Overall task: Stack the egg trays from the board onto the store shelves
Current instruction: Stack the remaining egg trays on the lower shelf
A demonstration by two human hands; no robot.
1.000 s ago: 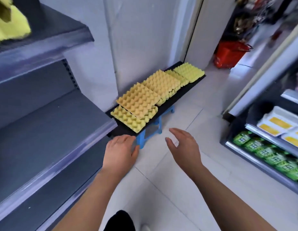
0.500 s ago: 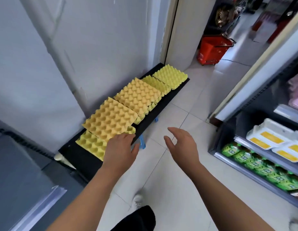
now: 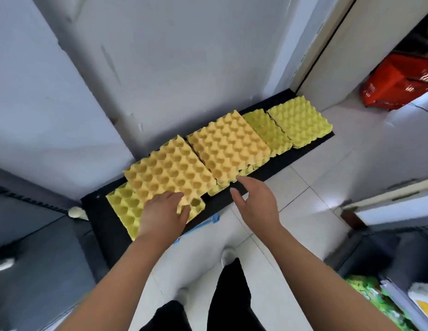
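A black board (image 3: 275, 168) ran along the foot of a pale wall (image 3: 184, 56), with yellow egg trays (image 3: 229, 144) laid along it in an overlapping row. The nearest orange-yellow tray (image 3: 170, 170) lay partly over a greener tray (image 3: 123, 206) at the board's near end. The left hand (image 3: 162, 217) was over the near edge of these 2 trays, fingers slightly spread and palm down; whether it touched them could not be told. The right hand (image 3: 256, 204) hovered open beside the board's front edge, fingers loosely apart, holding nothing. A red basket (image 3: 397, 88) stood on the tiled floor (image 3: 327, 175) beyond the board.
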